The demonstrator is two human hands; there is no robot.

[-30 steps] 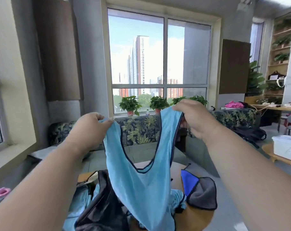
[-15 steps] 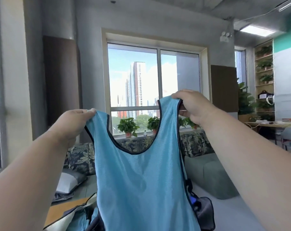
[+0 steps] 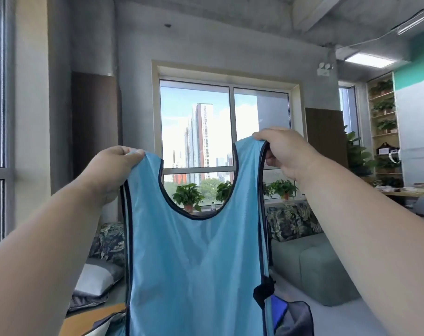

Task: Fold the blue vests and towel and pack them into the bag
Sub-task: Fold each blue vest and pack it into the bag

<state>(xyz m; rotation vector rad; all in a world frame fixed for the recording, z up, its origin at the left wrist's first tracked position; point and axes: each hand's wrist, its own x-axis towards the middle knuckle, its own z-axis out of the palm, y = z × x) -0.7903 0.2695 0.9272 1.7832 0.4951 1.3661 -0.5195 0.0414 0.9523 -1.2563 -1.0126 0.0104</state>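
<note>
A blue vest (image 3: 194, 258) hangs open at centre, unfolded. The left hand (image 3: 111, 170) at nine o'clock and right hand (image 3: 286, 151) at two o'clock each pinch a shoulder strap in closed fingers. Folding looks barely begun; packing remains. Beyond, a window (image 3: 225, 141) at twelve o'clock.

Single head-worn view, looking forward and roughly level across the room toward the window (image 3: 225, 141), close behind both raised hands and the vest (image 3: 196, 263).
</note>
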